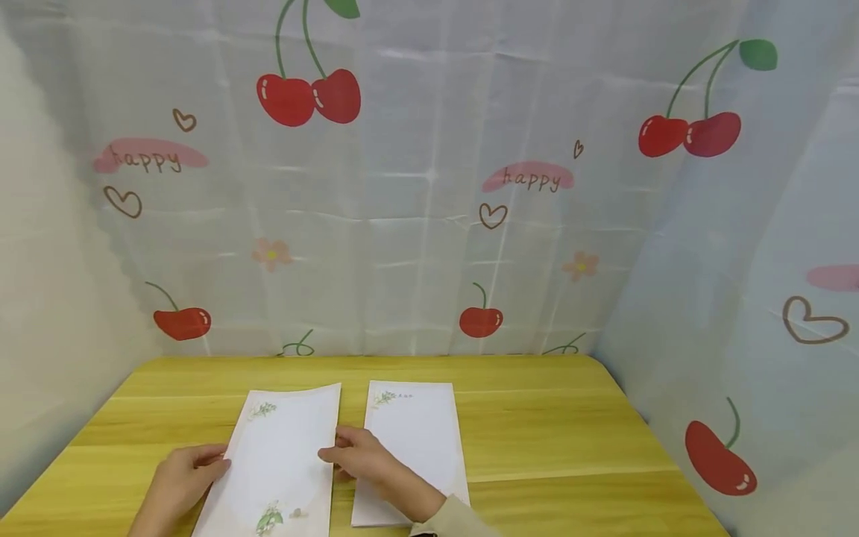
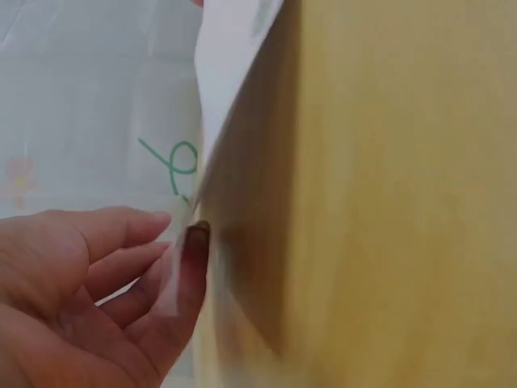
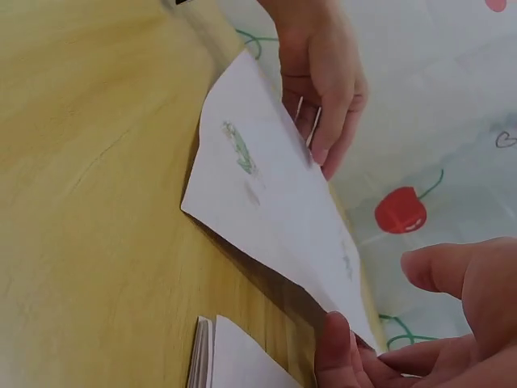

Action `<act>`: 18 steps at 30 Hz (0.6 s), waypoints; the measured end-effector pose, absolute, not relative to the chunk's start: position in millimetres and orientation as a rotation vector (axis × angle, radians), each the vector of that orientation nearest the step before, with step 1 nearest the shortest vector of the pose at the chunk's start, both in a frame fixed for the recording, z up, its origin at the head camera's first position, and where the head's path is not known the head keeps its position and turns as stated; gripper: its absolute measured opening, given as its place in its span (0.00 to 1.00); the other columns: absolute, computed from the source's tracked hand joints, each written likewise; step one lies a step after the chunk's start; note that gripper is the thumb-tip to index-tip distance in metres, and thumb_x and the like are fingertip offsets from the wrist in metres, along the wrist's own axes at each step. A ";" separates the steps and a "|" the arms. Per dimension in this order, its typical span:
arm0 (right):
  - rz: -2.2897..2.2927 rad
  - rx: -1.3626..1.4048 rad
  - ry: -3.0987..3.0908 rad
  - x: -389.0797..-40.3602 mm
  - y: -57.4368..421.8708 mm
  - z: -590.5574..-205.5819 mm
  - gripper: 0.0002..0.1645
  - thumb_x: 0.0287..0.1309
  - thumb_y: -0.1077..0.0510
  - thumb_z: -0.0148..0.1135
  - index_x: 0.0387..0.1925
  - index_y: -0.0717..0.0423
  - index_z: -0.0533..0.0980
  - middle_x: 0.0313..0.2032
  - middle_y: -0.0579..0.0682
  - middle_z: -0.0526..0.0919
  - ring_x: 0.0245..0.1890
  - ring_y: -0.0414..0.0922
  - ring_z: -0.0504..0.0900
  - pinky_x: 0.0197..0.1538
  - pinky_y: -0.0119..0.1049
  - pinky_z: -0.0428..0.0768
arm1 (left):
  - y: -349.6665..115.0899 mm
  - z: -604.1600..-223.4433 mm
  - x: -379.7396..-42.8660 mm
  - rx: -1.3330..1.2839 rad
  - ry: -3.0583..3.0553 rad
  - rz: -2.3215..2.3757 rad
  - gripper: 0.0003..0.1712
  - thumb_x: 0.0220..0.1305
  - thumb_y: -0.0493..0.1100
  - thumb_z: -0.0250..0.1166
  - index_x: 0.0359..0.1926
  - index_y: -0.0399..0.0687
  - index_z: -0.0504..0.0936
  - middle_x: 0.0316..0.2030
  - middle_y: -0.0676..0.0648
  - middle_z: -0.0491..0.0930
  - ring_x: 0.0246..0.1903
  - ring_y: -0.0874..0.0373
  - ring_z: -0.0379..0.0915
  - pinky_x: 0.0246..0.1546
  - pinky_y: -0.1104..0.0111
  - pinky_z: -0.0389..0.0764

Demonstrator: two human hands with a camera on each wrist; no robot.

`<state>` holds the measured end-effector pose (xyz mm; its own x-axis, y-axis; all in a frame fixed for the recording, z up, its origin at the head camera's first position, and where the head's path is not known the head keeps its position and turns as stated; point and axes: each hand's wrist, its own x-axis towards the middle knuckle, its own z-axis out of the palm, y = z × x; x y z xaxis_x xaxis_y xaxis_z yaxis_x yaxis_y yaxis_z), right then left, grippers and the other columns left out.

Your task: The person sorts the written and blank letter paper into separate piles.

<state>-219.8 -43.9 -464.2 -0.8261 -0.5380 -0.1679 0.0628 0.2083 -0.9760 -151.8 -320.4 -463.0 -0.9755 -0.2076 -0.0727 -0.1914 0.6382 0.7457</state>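
Observation:
A white sheet of letter paper (image 1: 282, 455) with a green floral print lies under both my hands, its edges bowed up off the table. My left hand (image 1: 176, 477) pinches its left edge; in the left wrist view the paper (image 2: 230, 65) passes between the thumb and fingers (image 2: 194, 267). At the right edge is my right hand (image 1: 365, 455), its fingers curled round the edge from below. The right wrist view shows its thumb (image 3: 436, 267) raised apart from the sheet (image 3: 266, 186). Beside that hand lies a stack of similar paper (image 1: 416, 440), partly covered by the right forearm.
The wood-grain table (image 1: 537, 432) ends at the back against a hanging cloth (image 1: 416, 283) printed with cherries and hearts. The cloth also runs along the right side (image 1: 758, 358). A pale wall (image 1: 60, 298) stands at the left.

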 end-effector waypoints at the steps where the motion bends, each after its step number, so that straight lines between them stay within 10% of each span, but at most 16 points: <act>1: -1.652 -0.442 2.016 -218.6 -45.9 -464.1 0.15 0.63 0.59 0.65 0.44 0.68 0.74 0.31 0.48 0.74 0.26 0.42 0.74 0.29 0.34 0.74 | -322.4 -465.3 -151.1 0.333 -2.848 -1.244 0.24 0.67 0.42 0.63 0.52 0.21 0.79 0.43 0.32 0.83 0.43 0.40 0.80 0.40 0.55 0.83; 5: -1.611 -0.456 2.087 -215.0 -51.3 -462.6 0.20 0.62 0.59 0.66 0.23 0.55 0.63 0.20 0.46 0.66 0.17 0.41 0.68 0.23 0.31 0.70 | -326.3 -470.1 -149.7 0.349 -2.908 -1.156 0.29 0.67 0.48 0.63 0.52 0.21 0.78 0.45 0.29 0.82 0.47 0.34 0.78 0.43 0.49 0.81; 13: -1.500 -0.456 2.220 -216.4 -56.6 -461.0 0.26 0.59 0.56 0.69 0.17 0.53 0.61 0.15 0.46 0.66 0.10 0.41 0.69 0.21 0.34 0.74 | -324.4 -469.1 -149.6 0.304 -2.945 -1.063 0.30 0.69 0.49 0.62 0.51 0.19 0.78 0.41 0.30 0.82 0.41 0.39 0.79 0.39 0.52 0.82; 18: -1.476 -0.490 2.204 -220.6 -47.7 -457.0 0.23 0.61 0.53 0.68 0.20 0.57 0.66 0.18 0.46 0.69 0.11 0.42 0.71 0.24 0.35 0.77 | -320.1 -466.3 -150.1 0.244 -2.933 -1.005 0.19 0.68 0.43 0.63 0.23 0.35 0.73 0.16 0.49 0.61 0.19 0.57 0.59 0.23 0.68 0.64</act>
<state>-220.6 -47.7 -457.0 -0.8402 -0.5174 -0.1621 -0.0469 0.3671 -0.9290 -150.1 -320.1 -466.3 -0.9872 -0.1585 -0.0205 -0.1378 0.7790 0.6118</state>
